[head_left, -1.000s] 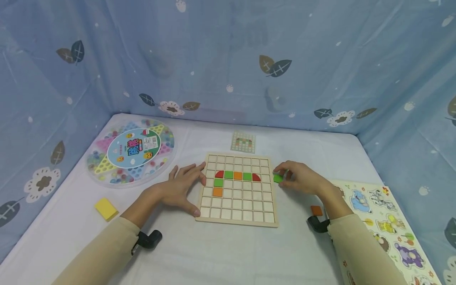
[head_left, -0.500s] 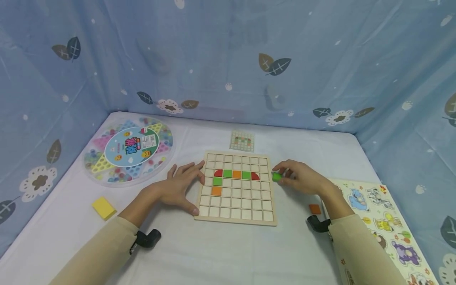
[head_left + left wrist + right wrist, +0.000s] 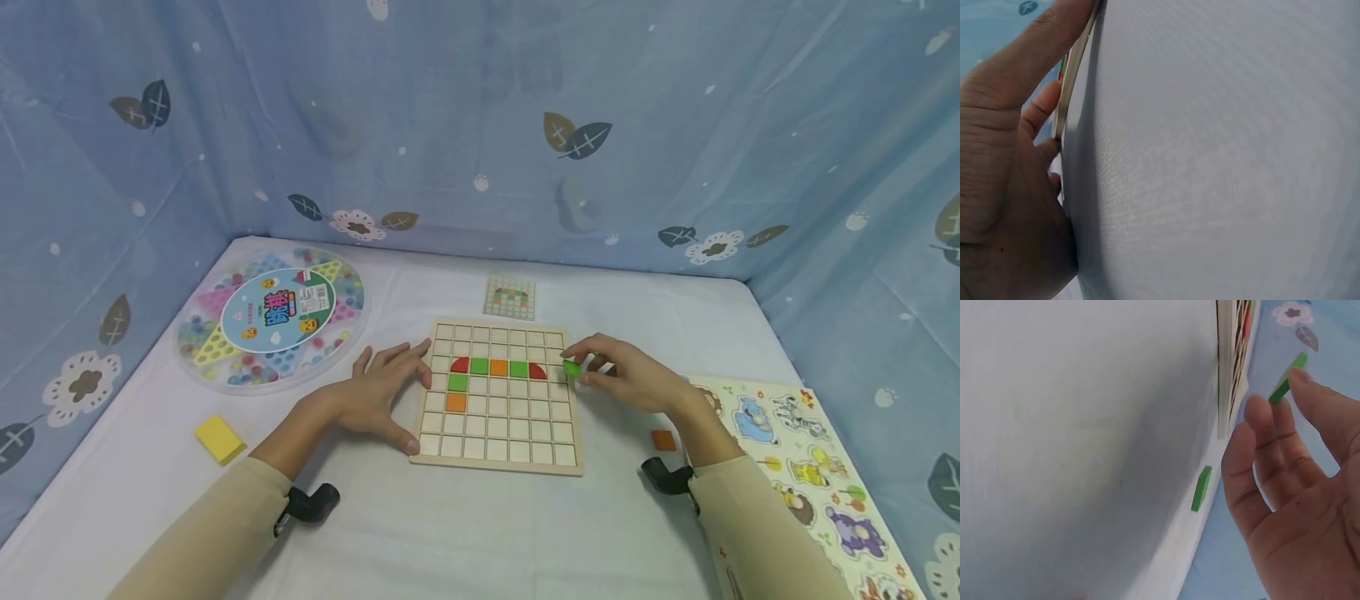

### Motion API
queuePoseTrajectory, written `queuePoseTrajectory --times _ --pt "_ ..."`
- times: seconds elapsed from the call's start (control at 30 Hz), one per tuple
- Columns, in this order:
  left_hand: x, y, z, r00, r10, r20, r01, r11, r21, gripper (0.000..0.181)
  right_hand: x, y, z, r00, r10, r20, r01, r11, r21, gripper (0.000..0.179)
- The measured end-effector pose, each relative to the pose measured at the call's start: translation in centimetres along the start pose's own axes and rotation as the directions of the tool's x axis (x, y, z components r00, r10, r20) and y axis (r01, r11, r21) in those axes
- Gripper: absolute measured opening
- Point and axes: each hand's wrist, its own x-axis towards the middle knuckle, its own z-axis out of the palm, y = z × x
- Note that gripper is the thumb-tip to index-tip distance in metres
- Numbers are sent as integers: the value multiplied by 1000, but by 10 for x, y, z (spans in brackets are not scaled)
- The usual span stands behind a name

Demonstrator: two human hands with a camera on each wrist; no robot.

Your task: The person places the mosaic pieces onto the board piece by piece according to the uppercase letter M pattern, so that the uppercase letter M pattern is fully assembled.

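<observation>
My right hand point(image 3: 624, 372) pinches a green square tile point(image 3: 1289, 377) between thumb and fingertips, raised at the right edge of a wooden grid board point(image 3: 498, 461). A second green tile point(image 3: 1202, 488) lies on the table below that hand in the right wrist view. On the board, red quarter-round pieces point(image 3: 537, 371), green tiles point(image 3: 479, 366) and orange tiles point(image 3: 455, 402) form a row with a short column down the left. My left hand point(image 3: 375, 396) is spread along the board's left side, thumb at the near left corner and fingertips at the edge.
Behind the board lies a small pattern card point(image 3: 510, 297). An orange tile point(image 3: 663, 440) sits by the right wrist, near an animal puzzle board point(image 3: 806, 442). On the left are a round marble game box point(image 3: 348, 354) and a yellow block point(image 3: 220, 439).
My right hand has lifted the green tile and moved it slightly left, to the board's right edge. My left hand and the board have stayed put.
</observation>
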Motion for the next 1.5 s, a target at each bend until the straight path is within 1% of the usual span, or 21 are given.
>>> queuePoseTrajectory --times 0.2,0.37,0.6,0.73,1.03,1.13,1.3,1.5 --pt "1 0 0 1000 -1 3 0 1000 11 82 2 -2 3 998 -64 17 62 992 112 40" --pt "1 0 -1 1000 -1 4 1 1000 12 82 5 -5 5 996 -87 36 79 982 174 37" --pt "0 -3 1 1000 -5 2 5 1000 7 82 11 -13 13 992 -118 52 105 973 206 36" --pt "-1 -3 1 1000 -16 4 16 1000 16 83 18 -16 19 988 -141 63 124 967 222 35" --pt "2 -3 1 1000 -14 10 14 1000 26 83 31 -26 29 978 -195 72 178 964 195 35" --pt "3 -3 0 1000 -5 8 5 1000 28 83 36 -30 32 975 -210 77 193 964 182 35" --pt "2 -1 -2 1000 3 -5 -3 1000 21 83 43 -37 35 975 -201 93 188 973 137 36" --pt "2 -2 -1 1000 -4 5 4 1000 14 83 49 -40 40 975 -189 117 175 977 121 37"
